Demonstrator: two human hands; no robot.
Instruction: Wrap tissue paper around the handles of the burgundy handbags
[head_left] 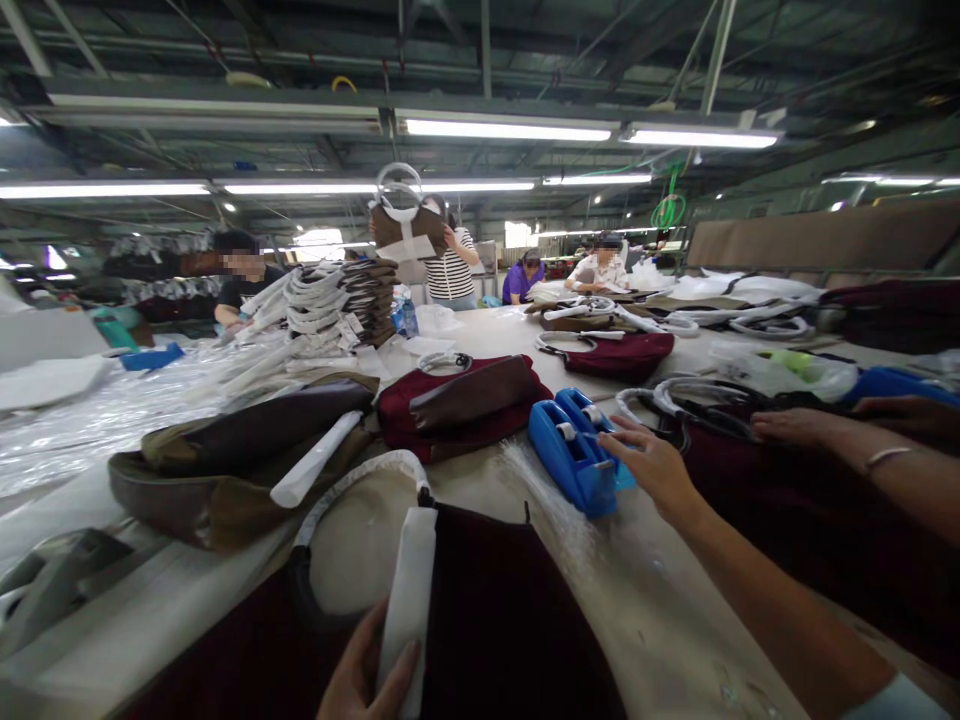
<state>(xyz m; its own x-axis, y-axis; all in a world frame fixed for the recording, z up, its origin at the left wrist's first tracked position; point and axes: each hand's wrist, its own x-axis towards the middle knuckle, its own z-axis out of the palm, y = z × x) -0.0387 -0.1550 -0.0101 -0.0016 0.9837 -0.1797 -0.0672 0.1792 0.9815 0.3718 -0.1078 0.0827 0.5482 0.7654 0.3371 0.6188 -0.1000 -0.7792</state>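
Observation:
A dark maroon handbag (pixel 517 610) lies right before me, its round handle (pixel 352 475) wrapped in white. My left hand (pixel 371 670) grips a white wrapping strip (pixel 414 575) at the middle of the bag's top edge, thumb on one side and fingers on the other. Beyond the bag stands a blue tape dispenser (pixel 574 450) with two rolls. At its front end is my right hand (pixel 652 465), fingers stretched out towards the tape; its thumb is hidden, and I cannot make out any tape between the fingers.
A co-worker's hand (pixel 795 425) rests on another maroon bag (pixel 750 490) at the right. An olive bag (pixel 240 440) and a maroon bag (pixel 465 400) lie ahead. Stacked bags (pixel 371 300) stand farther back. A grey tape gun (pixel 64 580) lies at left. Several people work beyond.

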